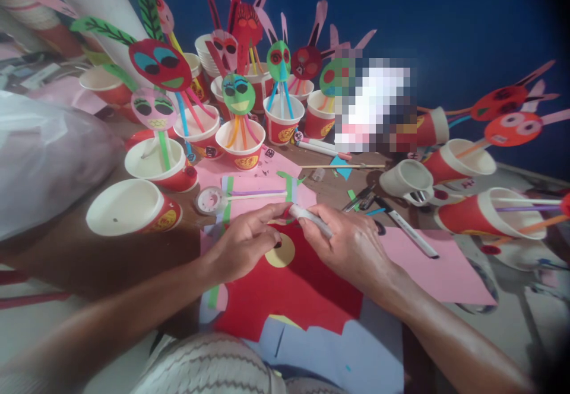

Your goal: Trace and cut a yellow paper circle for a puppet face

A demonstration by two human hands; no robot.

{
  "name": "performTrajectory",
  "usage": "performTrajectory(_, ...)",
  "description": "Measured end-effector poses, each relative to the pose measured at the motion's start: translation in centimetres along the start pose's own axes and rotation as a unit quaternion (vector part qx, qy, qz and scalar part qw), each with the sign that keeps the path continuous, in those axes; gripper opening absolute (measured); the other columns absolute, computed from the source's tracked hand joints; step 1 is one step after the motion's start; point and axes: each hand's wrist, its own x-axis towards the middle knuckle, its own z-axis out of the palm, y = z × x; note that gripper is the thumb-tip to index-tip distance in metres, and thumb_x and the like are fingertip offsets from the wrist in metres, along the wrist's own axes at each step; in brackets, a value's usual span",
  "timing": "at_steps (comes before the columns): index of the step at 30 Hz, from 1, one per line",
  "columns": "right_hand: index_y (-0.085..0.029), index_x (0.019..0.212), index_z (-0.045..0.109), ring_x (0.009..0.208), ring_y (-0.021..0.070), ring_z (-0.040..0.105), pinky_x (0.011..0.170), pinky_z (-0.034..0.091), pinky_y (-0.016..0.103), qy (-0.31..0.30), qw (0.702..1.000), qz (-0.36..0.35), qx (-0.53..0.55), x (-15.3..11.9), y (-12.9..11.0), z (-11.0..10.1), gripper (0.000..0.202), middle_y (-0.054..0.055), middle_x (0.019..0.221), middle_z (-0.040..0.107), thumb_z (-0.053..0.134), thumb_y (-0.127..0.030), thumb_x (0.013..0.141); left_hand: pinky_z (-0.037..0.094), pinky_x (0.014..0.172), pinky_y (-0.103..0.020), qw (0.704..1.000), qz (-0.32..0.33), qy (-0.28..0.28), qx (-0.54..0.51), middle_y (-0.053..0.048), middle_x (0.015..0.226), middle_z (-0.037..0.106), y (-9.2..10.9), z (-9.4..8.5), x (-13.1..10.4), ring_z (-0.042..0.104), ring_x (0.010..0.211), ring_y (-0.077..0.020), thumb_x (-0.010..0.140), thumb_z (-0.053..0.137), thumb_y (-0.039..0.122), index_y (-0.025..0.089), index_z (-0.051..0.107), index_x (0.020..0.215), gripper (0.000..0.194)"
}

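Note:
My right hand [345,240] is closed around a white marker [314,221], its tip end pointing left toward my left fingertips. My left hand [243,242] has its index finger stretched to the marker's end, with a small dark piece at the thumb tip; whether it grips anything is unclear. Below both hands lies a red paper sheet [285,299] with a yellow paper circle [280,251], partly covered by my left thumb. Pink, green and light blue papers [356,352] lie around and under the red sheet.
Red and white paper cups [282,130] with paper faces on coloured straws stand behind. A tape roll [211,200], a white mug [407,180], a black-capped marker [412,234] and pink paper [439,266] lie around. A plastic bag [48,162] is at left.

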Motion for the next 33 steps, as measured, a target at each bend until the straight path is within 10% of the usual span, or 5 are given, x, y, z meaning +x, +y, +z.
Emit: performTrajectory(33, -0.018, 0.086, 0.063, 0.055, 0.0161, 0.06, 0.054, 0.031, 0.026, 0.0, 0.999, -0.006, 0.052, 0.06, -0.53, -0.04, 0.026, 0.0, 0.061, 0.066, 0.044, -0.035, 0.087, 0.04, 0.084, -0.029, 0.998, 0.002, -0.008, -0.061, -0.007, 0.122, 0.058, 0.22, 0.29, 0.25, 0.05, 0.113, -0.0235, 0.077, 0.057, 0.013, 0.021, 0.054, 0.123, 0.047)
